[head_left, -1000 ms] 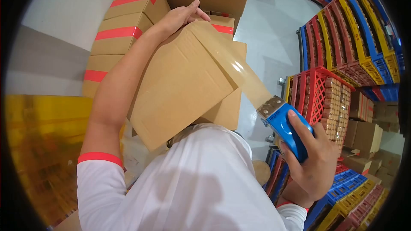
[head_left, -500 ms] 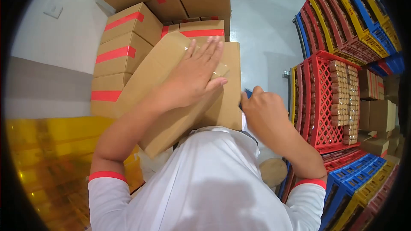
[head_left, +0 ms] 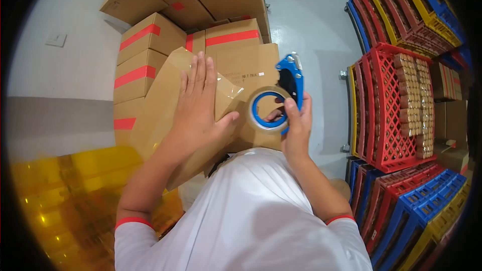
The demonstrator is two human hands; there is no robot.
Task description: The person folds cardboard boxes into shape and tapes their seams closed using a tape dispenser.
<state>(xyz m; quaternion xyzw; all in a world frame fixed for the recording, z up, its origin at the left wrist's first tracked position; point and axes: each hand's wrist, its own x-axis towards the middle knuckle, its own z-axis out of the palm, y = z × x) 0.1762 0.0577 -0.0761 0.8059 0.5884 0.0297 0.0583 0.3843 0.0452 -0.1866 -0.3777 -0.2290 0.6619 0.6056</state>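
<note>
My left hand lies flat, fingers stretched out, on the face of a tilted cardboard box. Clear tape runs over that box beside my thumb and sticks out past its edge. In my right hand is a blue tape dispenser with a roll of clear tape on it; my fingers wrap round it near the roll. Behind the dispenser stands another cardboard box with dark printing, close to my body.
Stacked cartons with red tape stand ahead and to the left. Yellow translucent sheeting hangs at lower left. On the right are stacked coloured crates, including a red crate with packed rolls. Grey floor runs between.
My right hand has swung up and inward, bringing the tape dispenser into full view. My left hand has shifted slightly left and stays flat on the box.
</note>
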